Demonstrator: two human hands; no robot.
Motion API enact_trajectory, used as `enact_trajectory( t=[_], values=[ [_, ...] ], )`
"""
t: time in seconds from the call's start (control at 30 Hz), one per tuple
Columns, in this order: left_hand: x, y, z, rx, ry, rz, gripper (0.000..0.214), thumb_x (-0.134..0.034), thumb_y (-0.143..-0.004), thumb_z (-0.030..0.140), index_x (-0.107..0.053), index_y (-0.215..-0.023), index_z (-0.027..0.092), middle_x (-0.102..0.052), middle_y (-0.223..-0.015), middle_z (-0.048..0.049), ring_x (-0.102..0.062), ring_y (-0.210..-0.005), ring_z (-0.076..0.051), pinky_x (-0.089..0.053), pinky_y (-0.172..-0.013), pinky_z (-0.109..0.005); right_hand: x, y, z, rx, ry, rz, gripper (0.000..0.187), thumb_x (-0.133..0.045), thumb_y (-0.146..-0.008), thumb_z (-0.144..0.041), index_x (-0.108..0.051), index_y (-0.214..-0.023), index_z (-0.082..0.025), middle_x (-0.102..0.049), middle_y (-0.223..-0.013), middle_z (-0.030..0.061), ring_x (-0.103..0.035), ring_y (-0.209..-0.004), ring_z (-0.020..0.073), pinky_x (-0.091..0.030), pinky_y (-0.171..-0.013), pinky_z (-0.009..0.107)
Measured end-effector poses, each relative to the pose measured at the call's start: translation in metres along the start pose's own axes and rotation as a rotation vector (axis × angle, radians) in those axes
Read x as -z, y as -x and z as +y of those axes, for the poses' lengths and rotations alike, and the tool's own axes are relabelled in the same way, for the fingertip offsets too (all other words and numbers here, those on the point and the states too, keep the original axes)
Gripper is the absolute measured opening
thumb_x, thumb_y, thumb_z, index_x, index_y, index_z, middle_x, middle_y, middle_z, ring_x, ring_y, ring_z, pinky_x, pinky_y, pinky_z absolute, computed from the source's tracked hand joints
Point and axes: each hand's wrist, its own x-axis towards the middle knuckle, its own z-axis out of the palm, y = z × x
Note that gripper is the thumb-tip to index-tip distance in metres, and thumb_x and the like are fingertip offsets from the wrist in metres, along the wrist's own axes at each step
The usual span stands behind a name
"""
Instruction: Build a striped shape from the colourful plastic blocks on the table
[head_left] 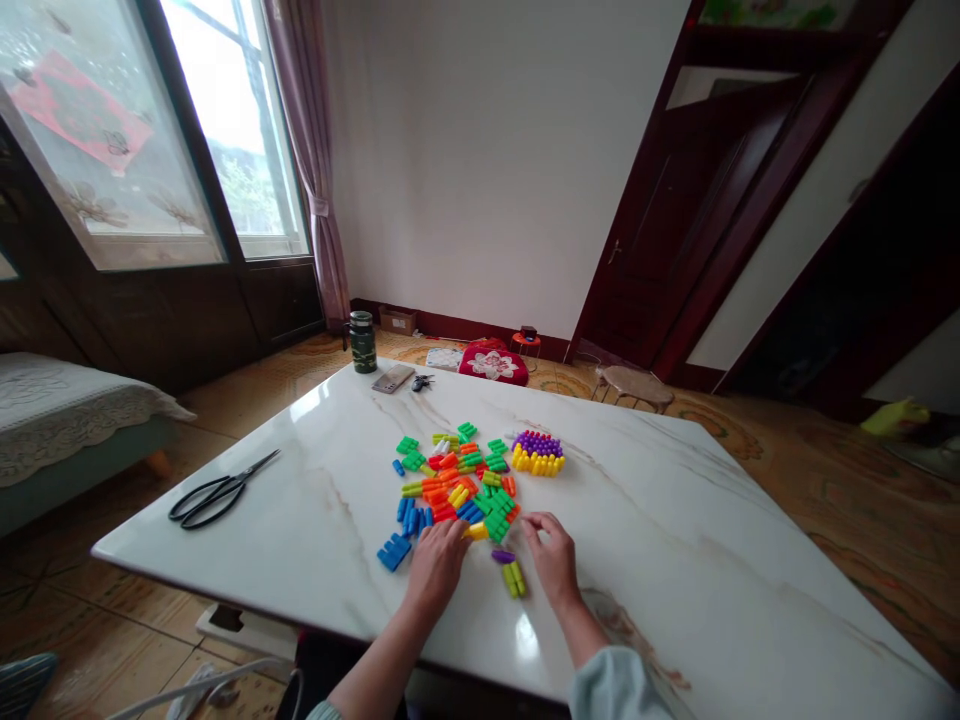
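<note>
A pile of small coloured plastic blocks [457, 485] lies in the middle of a white marble table [675, 560]. My left hand [436, 565] rests at the pile's near edge, fingers curled over a yellow block [477, 531]. My right hand [551, 558] lies beside it with its fingers bent near the pile; what they hold, if anything, is hidden. Between my hands sit a purple piece [503, 556] and a joined yellow-green pair [514, 579]. A blue joined set [394, 552] lies left of my left hand. A joined purple and yellow cluster [537, 453] sits at the far right of the pile.
Black scissors [219, 493] lie at the table's left. At its far edge are a phone [393, 378], keys [421, 382] and a dark mug [363, 341]. A bed [67, 420] stands left; a red cushion [493, 364] and a stool [636, 386] sit on the floor.
</note>
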Motion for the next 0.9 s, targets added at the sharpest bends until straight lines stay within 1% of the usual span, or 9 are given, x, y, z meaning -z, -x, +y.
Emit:
enact_trajectory(
  t=[0.07,0.13,0.2,0.33,0.43,0.57,0.7,0.8,0.9],
  values=[
    [0.0,0.0,0.0,0.003,-0.004,-0.004,0.019,-0.043,-0.095,0.027,-0.062,-0.095,0.021,-0.069,-0.089,-0.0049,-0.064,-0.084,-0.02,-0.042,-0.073,-0.031,-0.009,0.006,-0.016,0.082,0.024,-0.066,0.019,-0.061,-0.08,-0.03,-0.071,-0.093,-0.019,-0.069,-0.088,0.0057,-0.062,-0.078,0.0188,-0.051,-0.078,0.032],
    [0.001,0.0,0.0,0.003,-0.015,-0.012,0.02,-0.043,-0.095,0.027,-0.062,-0.094,0.021,-0.069,-0.088,-0.005,-0.065,-0.084,-0.02,-0.042,-0.073,-0.031,-0.019,0.009,-0.031,0.176,0.082,-0.119,0.027,-0.063,-0.077,-0.021,-0.069,-0.104,-0.021,-0.069,-0.096,0.0061,-0.062,-0.085,0.02,-0.051,-0.083,0.033],
    [0.001,-0.001,0.0,-0.004,-0.022,-0.017,0.021,-0.043,-0.094,0.026,-0.063,-0.094,0.021,-0.069,-0.087,-0.0049,-0.065,-0.084,-0.02,-0.041,-0.073,-0.031,-0.028,0.011,-0.044,0.25,0.163,-0.177,0.034,-0.062,-0.075,-0.012,-0.068,-0.107,-0.022,-0.069,-0.101,0.0059,-0.061,-0.093,0.0221,-0.05,-0.086,0.035],
    [0.003,-0.001,0.001,-0.034,-0.019,-0.004,0.021,-0.043,-0.094,0.026,-0.064,-0.093,0.023,-0.069,-0.086,-0.0042,-0.065,-0.082,-0.02,-0.042,-0.073,-0.03,-0.038,0.012,-0.057,0.334,0.322,-0.295,0.032,-0.056,-0.074,-0.003,-0.069,-0.095,-0.025,-0.069,-0.091,0.0046,-0.06,-0.09,0.0238,-0.05,-0.08,0.036],
    [0.002,0.0,0.0,-0.058,-0.005,0.0,0.02,-0.044,-0.093,0.026,-0.063,-0.091,0.022,-0.069,-0.084,-0.0036,-0.066,-0.08,-0.019,-0.042,-0.072,-0.031,-0.038,0.013,-0.056,0.352,0.368,-0.322,0.031,-0.052,-0.071,-0.001,-0.066,-0.087,-0.024,-0.066,-0.086,0.0048,-0.06,-0.085,0.0234,-0.049,-0.074,0.034],
    [-0.001,0.001,-0.002,-0.057,0.011,0.002,0.017,-0.046,-0.093,0.026,-0.062,-0.093,0.022,-0.07,-0.086,-0.0034,-0.067,-0.081,-0.02,-0.043,-0.073,-0.032,-0.026,0.009,-0.045,0.257,0.279,-0.223,0.023,-0.048,-0.071,-0.004,-0.058,-0.082,-0.022,-0.062,-0.081,0.003,-0.059,-0.076,0.019,-0.048,-0.069,0.029],
    [-0.003,0.001,-0.004,-0.053,0.013,-0.002,0.017,-0.046,-0.094,0.027,-0.061,-0.09,0.022,-0.07,-0.086,-0.0035,-0.066,-0.079,-0.02,-0.043,-0.074,-0.032,0.003,-0.002,-0.016,0.091,0.163,-0.062,0.008,-0.052,-0.079,-0.022,-0.057,-0.085,-0.021,-0.062,-0.084,0.0047,-0.059,-0.076,0.0178,-0.05,-0.067,0.027],
    [-0.001,0.001,-0.003,-0.056,0.028,-0.008,0.018,-0.044,-0.094,0.026,-0.061,-0.091,0.022,-0.07,-0.087,-0.0035,-0.067,-0.08,-0.02,-0.043,-0.074,-0.032,0.027,-0.011,0.017,-0.011,0.232,0.105,0.015,-0.058,-0.075,-0.035,-0.062,-0.08,-0.021,-0.064,-0.083,0.0064,-0.058,-0.068,0.0186,-0.05,-0.067,0.031],
    [0.0,0.0,-0.003,-0.057,0.043,-0.019,0.019,-0.043,-0.095,0.027,-0.061,-0.091,0.022,-0.07,-0.087,-0.0032,-0.067,-0.08,-0.019,-0.044,-0.075,-0.032,0.045,-0.02,0.049,-0.084,0.252,0.178,0.023,-0.057,-0.071,-0.04,-0.063,-0.077,-0.02,-0.065,-0.079,0.0087,-0.06,-0.063,0.0199,-0.051,-0.065,0.033]
  ],
)
